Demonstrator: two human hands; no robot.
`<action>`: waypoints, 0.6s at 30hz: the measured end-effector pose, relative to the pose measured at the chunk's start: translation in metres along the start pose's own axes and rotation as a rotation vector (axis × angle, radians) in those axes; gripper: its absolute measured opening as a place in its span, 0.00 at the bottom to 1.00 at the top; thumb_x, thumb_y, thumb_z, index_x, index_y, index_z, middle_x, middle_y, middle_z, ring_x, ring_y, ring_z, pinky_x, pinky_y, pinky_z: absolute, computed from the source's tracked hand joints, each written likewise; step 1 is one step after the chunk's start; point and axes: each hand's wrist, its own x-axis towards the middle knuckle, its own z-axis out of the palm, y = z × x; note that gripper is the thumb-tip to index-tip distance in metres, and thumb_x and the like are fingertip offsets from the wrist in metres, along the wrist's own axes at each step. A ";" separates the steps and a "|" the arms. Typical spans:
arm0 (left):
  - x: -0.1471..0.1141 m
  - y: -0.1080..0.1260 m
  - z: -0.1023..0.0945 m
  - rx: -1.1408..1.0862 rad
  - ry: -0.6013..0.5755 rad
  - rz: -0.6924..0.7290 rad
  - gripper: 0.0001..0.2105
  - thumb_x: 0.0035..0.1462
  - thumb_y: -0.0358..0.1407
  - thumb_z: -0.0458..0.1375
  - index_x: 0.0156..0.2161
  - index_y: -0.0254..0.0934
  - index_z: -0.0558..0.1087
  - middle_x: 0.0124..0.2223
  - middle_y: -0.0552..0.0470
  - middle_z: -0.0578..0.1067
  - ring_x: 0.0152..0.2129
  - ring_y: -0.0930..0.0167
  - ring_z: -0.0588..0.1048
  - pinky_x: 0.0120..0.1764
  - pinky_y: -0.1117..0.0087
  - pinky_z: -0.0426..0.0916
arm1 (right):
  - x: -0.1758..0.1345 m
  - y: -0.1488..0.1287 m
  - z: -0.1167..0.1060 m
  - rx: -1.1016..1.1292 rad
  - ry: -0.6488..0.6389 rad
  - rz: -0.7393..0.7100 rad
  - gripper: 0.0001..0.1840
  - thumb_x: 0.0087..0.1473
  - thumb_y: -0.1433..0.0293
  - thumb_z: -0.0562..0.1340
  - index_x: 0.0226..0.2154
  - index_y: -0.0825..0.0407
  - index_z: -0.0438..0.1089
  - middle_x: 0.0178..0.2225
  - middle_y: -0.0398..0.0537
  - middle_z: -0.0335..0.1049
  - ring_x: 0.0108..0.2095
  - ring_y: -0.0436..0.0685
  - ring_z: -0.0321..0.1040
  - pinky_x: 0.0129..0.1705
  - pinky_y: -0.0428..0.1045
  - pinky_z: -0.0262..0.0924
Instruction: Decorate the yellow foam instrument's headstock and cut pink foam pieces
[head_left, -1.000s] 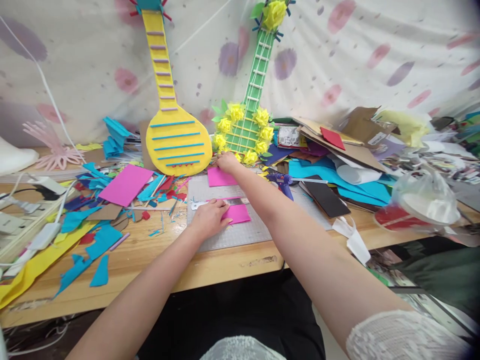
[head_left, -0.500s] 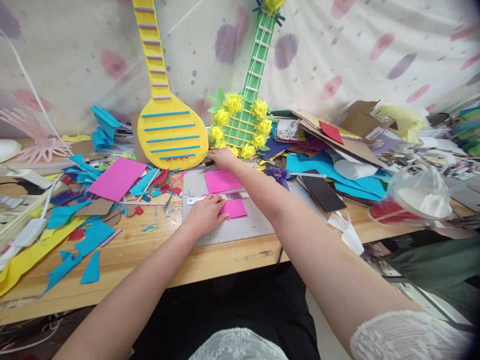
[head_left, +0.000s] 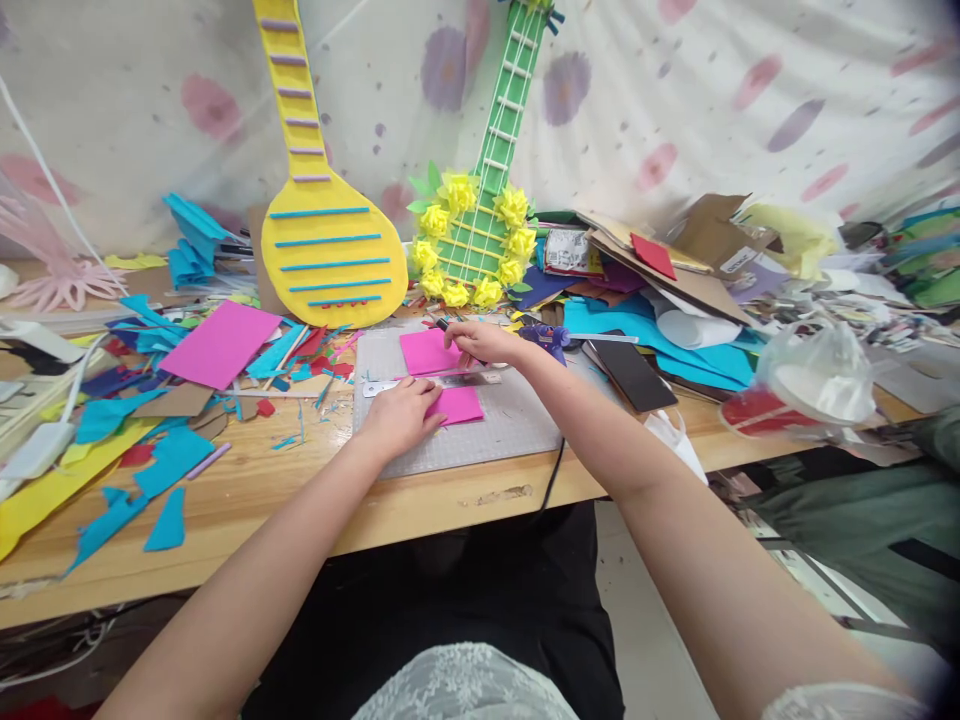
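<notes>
My left hand point(head_left: 401, 415) lies with its fingers stretched over a metal ruler point(head_left: 491, 378), pressing it down across pink foam sheet. One pink piece point(head_left: 457, 405) shows on the near side of the ruler, another pink piece point(head_left: 422, 352) on the far side. Just beyond the ruler, my right hand point(head_left: 480, 343) is closed around a slim dark pen-like tool point(head_left: 441, 324); its tip is hidden, so I cannot tell whether it is a pen or a knife. A grey cutting mat point(head_left: 517, 420) lies beneath all of this.
A yellow paper guitar point(head_left: 334, 240) and a green one with yellow flowers point(head_left: 480, 235) lean at the back. Blue scraps point(head_left: 176, 460) and a pink sheet point(head_left: 221, 343) lie left. To the right are a purple glue gun point(head_left: 546, 338), a phone point(head_left: 634, 372) and a bagged tub point(head_left: 802, 390).
My right hand has come back from beside the yellow guitar's base to the ruler, now with the slim dark tool in its fingers. My left hand stays on the ruler; the view has shifted slightly.
</notes>
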 end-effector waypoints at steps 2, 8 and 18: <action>-0.001 0.002 -0.003 -0.001 0.002 -0.004 0.19 0.59 0.43 0.50 0.52 0.37 0.68 0.52 0.46 0.70 0.47 0.63 0.67 0.45 0.64 0.65 | -0.003 0.004 0.003 -0.037 0.012 0.003 0.15 0.52 0.77 0.47 0.37 0.53 0.65 0.28 0.41 0.70 0.26 0.48 0.68 0.32 0.43 0.60; -0.001 0.004 -0.006 -0.009 0.000 -0.018 0.19 0.59 0.43 0.50 0.53 0.38 0.67 0.52 0.48 0.71 0.48 0.64 0.66 0.44 0.65 0.65 | 0.001 -0.001 0.008 -0.091 0.157 -0.047 0.15 0.52 0.75 0.47 0.38 0.55 0.65 0.32 0.46 0.71 0.34 0.51 0.68 0.41 0.47 0.60; -0.002 0.003 -0.002 -0.012 0.011 -0.006 0.18 0.59 0.42 0.50 0.52 0.38 0.68 0.51 0.46 0.70 0.48 0.63 0.66 0.46 0.63 0.64 | -0.036 0.012 0.016 0.753 0.356 -0.066 0.14 0.51 0.69 0.47 0.42 0.53 0.59 0.31 0.46 0.68 0.34 0.53 0.72 0.37 0.50 0.66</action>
